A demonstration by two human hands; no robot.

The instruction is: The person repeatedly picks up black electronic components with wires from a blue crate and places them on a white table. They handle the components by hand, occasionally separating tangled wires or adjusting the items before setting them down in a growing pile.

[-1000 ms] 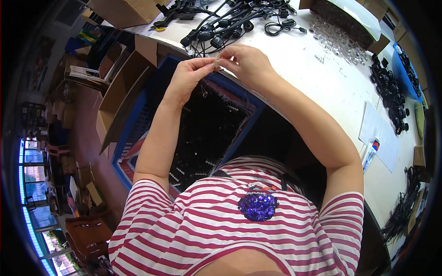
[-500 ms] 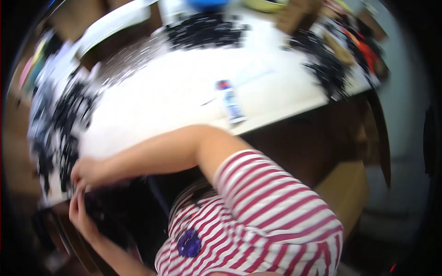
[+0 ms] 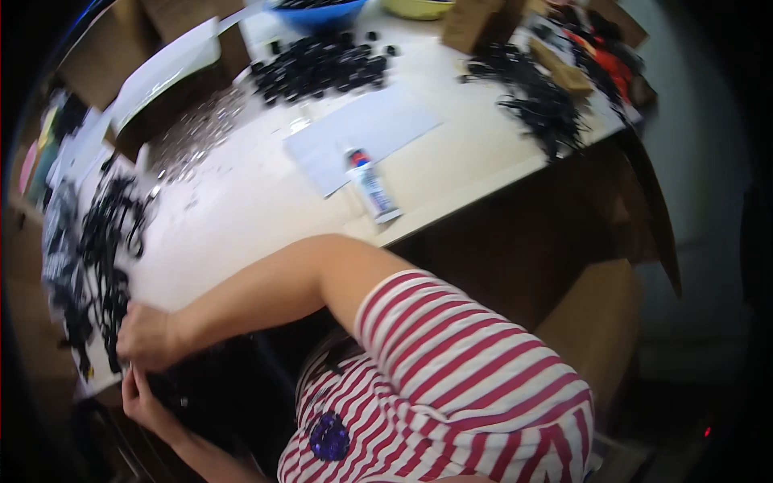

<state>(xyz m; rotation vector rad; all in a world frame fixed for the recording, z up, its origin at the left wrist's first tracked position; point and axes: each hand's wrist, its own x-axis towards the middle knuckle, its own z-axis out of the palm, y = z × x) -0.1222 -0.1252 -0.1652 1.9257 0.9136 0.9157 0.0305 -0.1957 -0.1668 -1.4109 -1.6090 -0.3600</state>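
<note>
At the table's left front corner, my two hands meet next to a heap of black straps. My right hand reaches across from a striped sleeve, its fingers curled closed. Just below it, my left hand has its thumb and fingertips pinched together, close to the right fingers. Whatever lies between the fingers is too small or hidden to name. A white and blue tube with a red band lies near the front edge, partly over a pale sheet of paper.
Black round pieces are heaped at the back, by a blue bowl and a yellow bowl. Small clear pieces spill from an open box. More black straps lie at right, beside a cardboard box.
The view has shifted and become sharper, and the table's contents sit further left in it. My hands remain close together at the left corner; the right fingers now look more curled.
</note>
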